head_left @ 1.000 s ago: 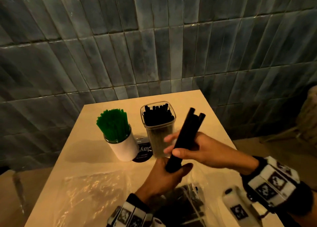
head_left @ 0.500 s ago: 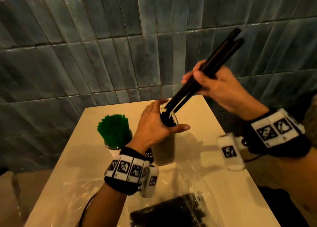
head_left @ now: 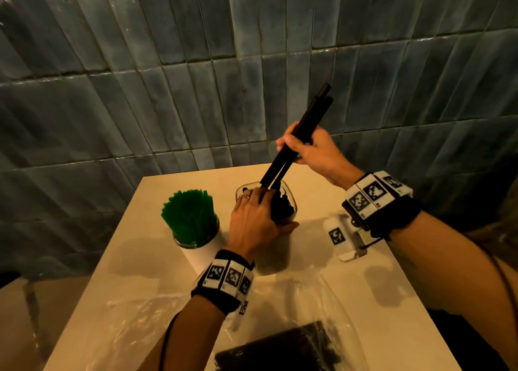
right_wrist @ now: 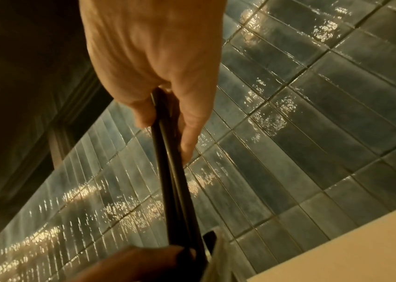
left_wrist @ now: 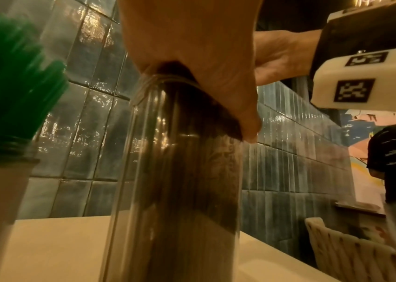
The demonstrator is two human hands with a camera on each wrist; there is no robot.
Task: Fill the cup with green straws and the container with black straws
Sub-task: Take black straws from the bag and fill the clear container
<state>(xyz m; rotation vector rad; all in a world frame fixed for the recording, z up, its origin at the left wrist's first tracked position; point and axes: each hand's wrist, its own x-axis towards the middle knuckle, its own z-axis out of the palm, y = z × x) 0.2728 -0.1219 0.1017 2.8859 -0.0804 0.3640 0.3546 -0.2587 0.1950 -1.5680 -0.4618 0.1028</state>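
Several black straws (head_left: 297,135) pinched in right hand (head_left: 311,149), tips below it entering container (head_left: 273,258) gripped by left hand (head_left: 255,224)

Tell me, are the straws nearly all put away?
Nearly. The white cup already looks full of green straws. The right hand is sliding a bunch of black straws into the clear container, which the left hand holds at its rim. More black straws lie in the plastic bag at the table's near edge.
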